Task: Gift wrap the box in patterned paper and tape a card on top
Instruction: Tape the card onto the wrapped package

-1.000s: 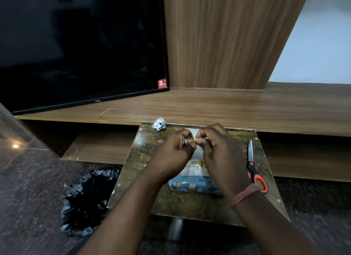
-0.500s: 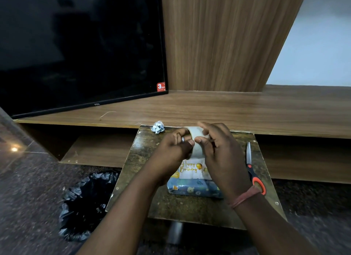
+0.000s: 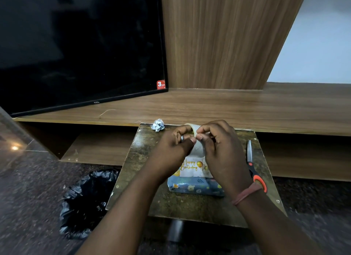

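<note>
We worked at a small worn surface (image 3: pixel 144 159), and every position below was referenced to the wrapped box (image 3: pixel 195 187) lying near its centre. The box was already covered in blue patterned paper with small printed figures. A white card (image 3: pixel 191 167) reading "Happy Birthday" in gold lettering lay flat on top of the box; we could not tell whether it was fastened yet.

Directly above the far edge of the box, we held a roll of clear tape (image 3: pixel 198 148) between both hands. The left hand (image 3: pixel 171 150) had its fingers curled against the left side of the roll, with a ring visible on one finger. The right hand (image 3: pixel 220 150) had its fingers curled round the right side, and its thumb and forefinger pinched at the rim of the roll, close to the left thumb tip. A reddish band sat on the right wrist.

To the right of the box, a pair of scissors (image 3: pixel 253 167) with black and orange handles lay on the surface, blades pointing away from us. Beyond the box, at the far left corner of the surface, sat a crumpled paper scrap (image 3: pixel 158 124). To the left of the box, down on the floor, stood a bin lined with a black bag (image 3: pixel 85 203). Beyond the box, a wooden shelf unit (image 3: pixel 209 106) carried a dark television (image 3: pixel 79 45).
</note>
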